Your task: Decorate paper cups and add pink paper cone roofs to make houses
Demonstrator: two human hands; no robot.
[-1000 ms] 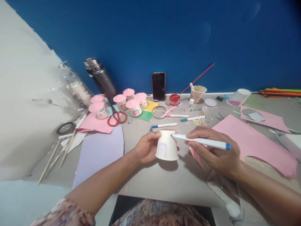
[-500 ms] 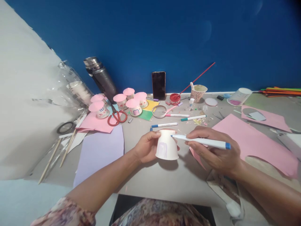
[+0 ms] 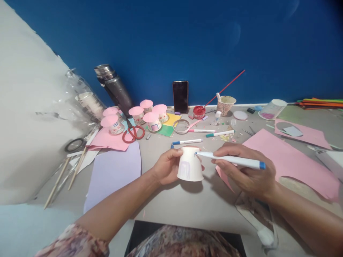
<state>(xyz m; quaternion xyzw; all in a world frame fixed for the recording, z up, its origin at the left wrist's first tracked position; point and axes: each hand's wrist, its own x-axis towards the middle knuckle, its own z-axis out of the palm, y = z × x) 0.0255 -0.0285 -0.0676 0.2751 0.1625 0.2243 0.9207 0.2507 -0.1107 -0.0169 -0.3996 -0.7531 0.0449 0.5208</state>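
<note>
A white paper cup (image 3: 193, 167) is held upside down in my left hand (image 3: 167, 166), thumb on its near side and fingertips showing at its right edge. A pale purple door-like shape is drawn low on the cup's wall. My right hand (image 3: 248, 171) grips a white felt-tip pen (image 3: 235, 160) with a blue end. Its tip touches the upper right of the cup, where a small blue mark shows. Just behind the cup lie a blue-capped marker (image 3: 187, 142) and, partly hidden by the hand and cup, a blue pen cap (image 3: 172, 146).
Several decorated cups with pink paper roofs (image 3: 151, 117) stand at the back left, beside red-handled scissors (image 3: 133, 134) and a dark flask (image 3: 116, 89). A phone (image 3: 180, 96) leans on the blue wall. Pink paper (image 3: 284, 160) lies right, lilac paper (image 3: 115, 175) left.
The pen tip has shifted slightly down and left on the cup, and a short blue line now shows there. My left hand and the cup have hardly moved.
</note>
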